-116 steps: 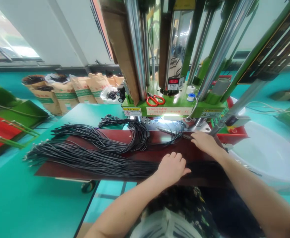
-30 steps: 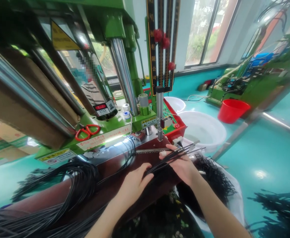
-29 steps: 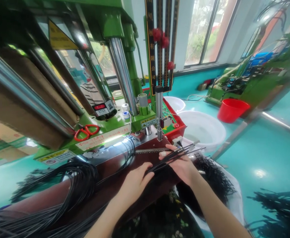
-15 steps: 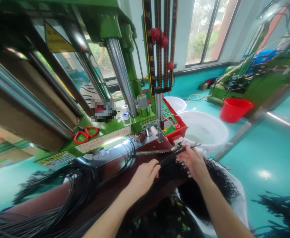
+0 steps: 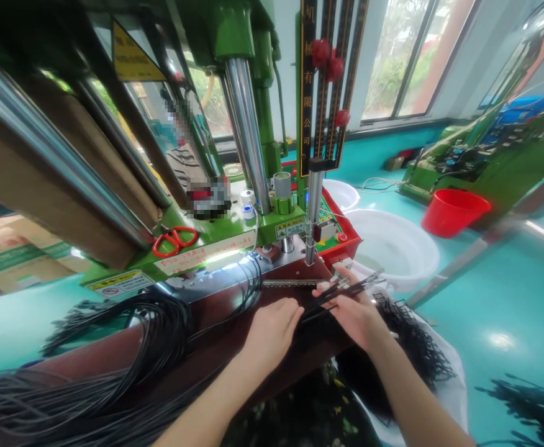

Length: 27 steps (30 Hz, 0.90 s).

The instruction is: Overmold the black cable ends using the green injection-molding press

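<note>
Several black cables [image 5: 330,297] run between my two hands over the brown machine bench. My right hand [image 5: 356,313] is closed around them, and their thin, lighter tips [image 5: 375,277] stick out beyond its fingers to the right. My left hand [image 5: 276,328] is closed at the other side of these cables, its fingertips partly hidden behind the back of the hand. To the left, a looped bundle of black cables [image 5: 163,335] lies across the bench [image 5: 225,313].
A green press [image 5: 241,31] with steel columns stands ahead, with red-handled scissors [image 5: 175,241] on its base. Right of it are a red control panel [image 5: 353,244], a white tub [image 5: 393,239] and a red bucket [image 5: 456,214]. More black cables [image 5: 416,338] lie on white sheeting beside my right arm.
The view has shifted, so the press sits further right. My right hand has turned, and several cables now show fanned in its fingers. My left hand stays closed close by.
</note>
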Available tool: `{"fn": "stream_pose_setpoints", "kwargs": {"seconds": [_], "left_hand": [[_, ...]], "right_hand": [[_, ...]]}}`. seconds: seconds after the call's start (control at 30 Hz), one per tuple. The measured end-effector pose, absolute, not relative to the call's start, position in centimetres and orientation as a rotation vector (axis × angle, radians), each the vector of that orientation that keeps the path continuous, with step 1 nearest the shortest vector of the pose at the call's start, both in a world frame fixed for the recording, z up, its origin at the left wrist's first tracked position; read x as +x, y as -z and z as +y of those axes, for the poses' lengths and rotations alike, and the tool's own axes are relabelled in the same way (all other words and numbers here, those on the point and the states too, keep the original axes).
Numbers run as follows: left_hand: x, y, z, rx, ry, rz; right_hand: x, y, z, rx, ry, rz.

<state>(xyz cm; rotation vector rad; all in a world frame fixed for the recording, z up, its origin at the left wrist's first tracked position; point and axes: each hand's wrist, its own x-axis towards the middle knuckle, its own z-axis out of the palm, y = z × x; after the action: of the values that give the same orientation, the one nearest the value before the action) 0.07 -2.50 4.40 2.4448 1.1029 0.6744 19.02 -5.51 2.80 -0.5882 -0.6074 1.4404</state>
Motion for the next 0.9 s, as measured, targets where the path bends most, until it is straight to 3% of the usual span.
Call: {"fn": "stream_pose_setpoints", "kwargs": {"seconds": [0.4, 0.7, 0.9], "left_hand": [[-4.7, -2.1, -4.8, 2.490, -0.498, 1.192], [0.9, -5.3, -2.6, 2.167, -0.524, 0.978], [1.0, -5.5, -1.7, 1.609, -0.449, 0.808]], "right_hand": [[16.4, -3.6, -5.3, -0.668, -1.498, -0.495], [16.9, -4.1, -5.7, -0.730, -1.417, -0.676], [17.8, -3.9, -5.7, -0.671, -1.339, -0.719]]}}
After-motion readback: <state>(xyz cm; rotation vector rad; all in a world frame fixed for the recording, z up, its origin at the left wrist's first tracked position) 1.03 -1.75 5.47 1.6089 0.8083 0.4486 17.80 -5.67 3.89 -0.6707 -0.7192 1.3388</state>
